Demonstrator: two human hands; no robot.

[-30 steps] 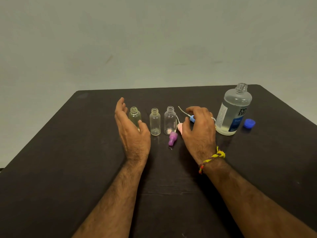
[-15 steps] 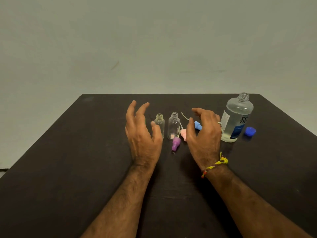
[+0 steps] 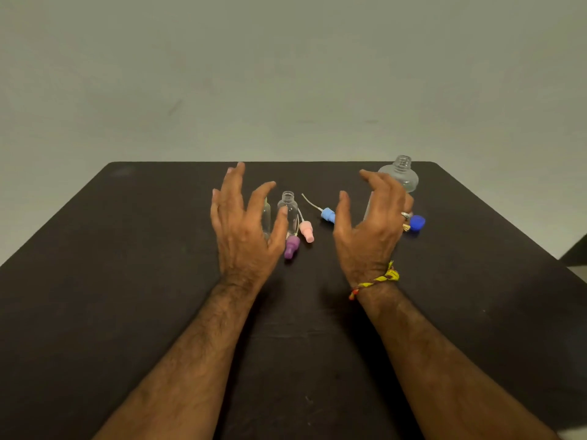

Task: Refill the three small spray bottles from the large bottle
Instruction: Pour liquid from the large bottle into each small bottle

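Both hands hover above the black table with fingers spread and nothing in them. My left hand covers most of the row of small clear spray bottles: one uncapped bottle shows fully, a second peeks out between my fingers, and the third is hidden. Three pump tops lie loose on the table: purple, pink and light blue with its thin tube. My right hand is in front of the large clear bottle, which stands uncapped. Its blue cap lies to the right.
A plain pale wall rises behind the table's far edge. A dark object shows at the right edge of the view, beyond the table.
Both hands have lifted off the table and spread open. The right hand moved away from the light blue pump top toward the large bottle. The camera has tilted upward.
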